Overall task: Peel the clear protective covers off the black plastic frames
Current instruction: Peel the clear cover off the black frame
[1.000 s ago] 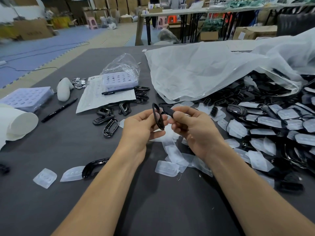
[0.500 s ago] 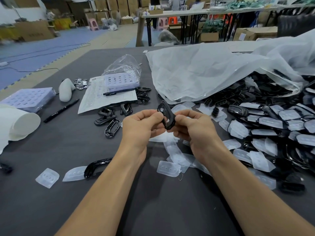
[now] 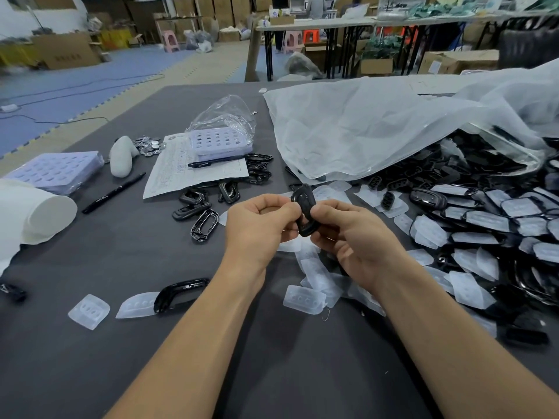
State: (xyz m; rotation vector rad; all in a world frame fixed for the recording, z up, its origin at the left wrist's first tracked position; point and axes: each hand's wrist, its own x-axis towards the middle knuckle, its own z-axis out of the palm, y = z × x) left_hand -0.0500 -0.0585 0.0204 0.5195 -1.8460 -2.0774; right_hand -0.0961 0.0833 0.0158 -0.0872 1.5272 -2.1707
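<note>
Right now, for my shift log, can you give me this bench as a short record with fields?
held item: black frame, above the table
left hand: pinches the frame's left side
right hand: grips its right side
cover on held frame: cannot tell
loose clear covers: scattered under the hands
bare frames: cluster left of the hands
covered frames: pile at right, by the plastic bag

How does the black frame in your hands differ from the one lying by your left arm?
The held frame is pinched upright between left hand and right hand; the lying frame rests flat, untouched, touching a clear cover. Both are glossy black.
</note>
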